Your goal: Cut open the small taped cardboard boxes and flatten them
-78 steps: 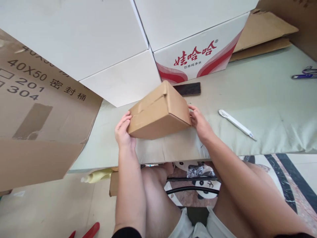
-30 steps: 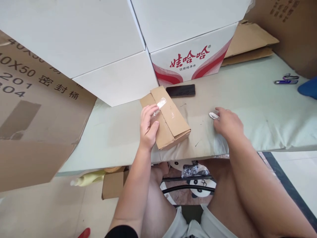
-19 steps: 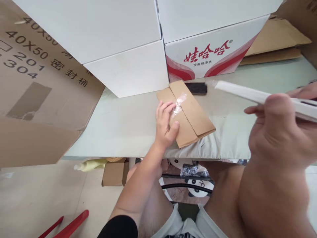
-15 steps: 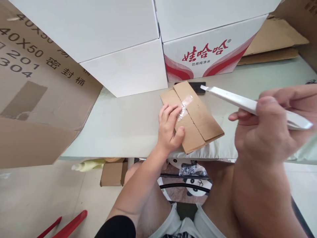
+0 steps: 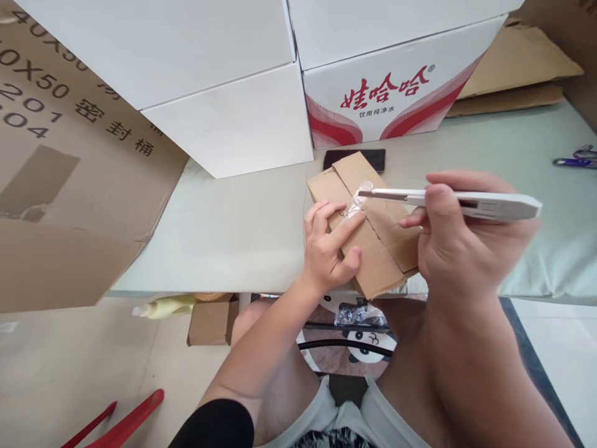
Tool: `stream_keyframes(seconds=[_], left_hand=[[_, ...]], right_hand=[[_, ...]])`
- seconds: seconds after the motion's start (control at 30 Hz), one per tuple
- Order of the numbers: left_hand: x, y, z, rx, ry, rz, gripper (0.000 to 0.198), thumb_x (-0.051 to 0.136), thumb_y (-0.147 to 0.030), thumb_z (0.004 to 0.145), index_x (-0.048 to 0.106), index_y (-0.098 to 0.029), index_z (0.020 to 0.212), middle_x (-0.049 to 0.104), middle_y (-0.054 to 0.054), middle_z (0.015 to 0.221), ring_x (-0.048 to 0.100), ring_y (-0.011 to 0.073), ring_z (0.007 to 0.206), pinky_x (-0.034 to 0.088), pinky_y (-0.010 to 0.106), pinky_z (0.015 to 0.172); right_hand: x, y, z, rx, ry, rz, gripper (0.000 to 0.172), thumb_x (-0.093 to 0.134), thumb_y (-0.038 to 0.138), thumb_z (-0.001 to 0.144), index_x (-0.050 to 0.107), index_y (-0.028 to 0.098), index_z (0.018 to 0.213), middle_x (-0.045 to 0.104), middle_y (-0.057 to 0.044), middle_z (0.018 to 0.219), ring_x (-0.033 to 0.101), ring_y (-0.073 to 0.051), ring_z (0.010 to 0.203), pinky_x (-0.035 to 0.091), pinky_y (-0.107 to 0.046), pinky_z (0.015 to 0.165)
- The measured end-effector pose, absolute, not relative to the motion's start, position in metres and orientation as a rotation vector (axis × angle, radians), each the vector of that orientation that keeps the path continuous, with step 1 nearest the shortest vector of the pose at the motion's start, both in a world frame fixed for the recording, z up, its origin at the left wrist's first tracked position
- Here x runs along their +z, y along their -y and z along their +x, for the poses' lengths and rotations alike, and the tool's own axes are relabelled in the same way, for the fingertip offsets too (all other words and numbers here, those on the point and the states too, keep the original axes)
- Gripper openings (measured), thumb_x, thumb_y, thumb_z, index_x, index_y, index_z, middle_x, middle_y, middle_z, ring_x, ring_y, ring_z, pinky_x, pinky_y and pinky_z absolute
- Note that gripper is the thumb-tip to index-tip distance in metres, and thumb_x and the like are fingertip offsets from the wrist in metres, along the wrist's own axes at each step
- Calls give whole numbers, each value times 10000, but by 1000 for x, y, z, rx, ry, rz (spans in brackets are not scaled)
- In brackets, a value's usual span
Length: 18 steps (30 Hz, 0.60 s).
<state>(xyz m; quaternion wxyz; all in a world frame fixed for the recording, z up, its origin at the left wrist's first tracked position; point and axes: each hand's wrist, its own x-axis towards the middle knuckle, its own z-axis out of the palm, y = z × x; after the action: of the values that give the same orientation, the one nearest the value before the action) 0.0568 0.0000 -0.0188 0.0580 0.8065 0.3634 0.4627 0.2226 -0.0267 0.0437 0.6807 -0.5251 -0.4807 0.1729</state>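
Note:
A small brown cardboard box (image 5: 390, 244) lies aslant on the pale green covered surface, with clear tape (image 5: 358, 198) across its middle seam. My left hand (image 5: 330, 246) holds the box at its left side, its fingers on top close to the tape and the index finger stretched along the seam. In my right hand (image 5: 471, 242) is a white utility knife (image 5: 504, 205), gripped between thumb and fingers. Its blade is out and points left, with the tip at the tape. Whether the tip cuts into the tape I cannot tell.
Behind the box lies a dark phone (image 5: 379, 159). White cartons (image 5: 233, 124) and a red-lettered carton (image 5: 396, 93) stand at the back. A large brown carton (image 5: 93, 249) fills the left. Pens (image 5: 576, 162) lie far right. Below, a yellow bottle (image 5: 170, 307) is near a small brown box (image 5: 212, 323).
My right hand has brought the utility knife left and down, from above the right side to the tape. My left index finger has stretched out, and the box has shifted slightly right.

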Motion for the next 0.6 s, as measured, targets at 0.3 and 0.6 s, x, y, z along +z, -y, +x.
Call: stream_keyframes(seconds=[0.3, 0.6], left_hand=[[-22, -1, 59, 1444, -1092, 2446, 547, 301, -528, 1015, 725, -243, 1209, 562, 129, 1307, 499, 296, 1284, 335, 532, 1195], [-22, 2, 60, 1422, -1108, 2391, 488, 314, -526, 995, 659, -227, 1166, 579, 135, 1307, 459, 331, 1344, 324, 537, 1184]], right_hand=[[45, 27, 220, 346, 1097, -1230, 262, 694, 475, 919, 588, 256, 823, 625, 42, 689, 688, -170, 552, 531, -328, 515], [53, 32, 218, 351, 1208, -1313, 106, 646, 324, 935, 655, 238, 872, 694, 26, 777, 647, -119, 497, 479, -274, 467]])
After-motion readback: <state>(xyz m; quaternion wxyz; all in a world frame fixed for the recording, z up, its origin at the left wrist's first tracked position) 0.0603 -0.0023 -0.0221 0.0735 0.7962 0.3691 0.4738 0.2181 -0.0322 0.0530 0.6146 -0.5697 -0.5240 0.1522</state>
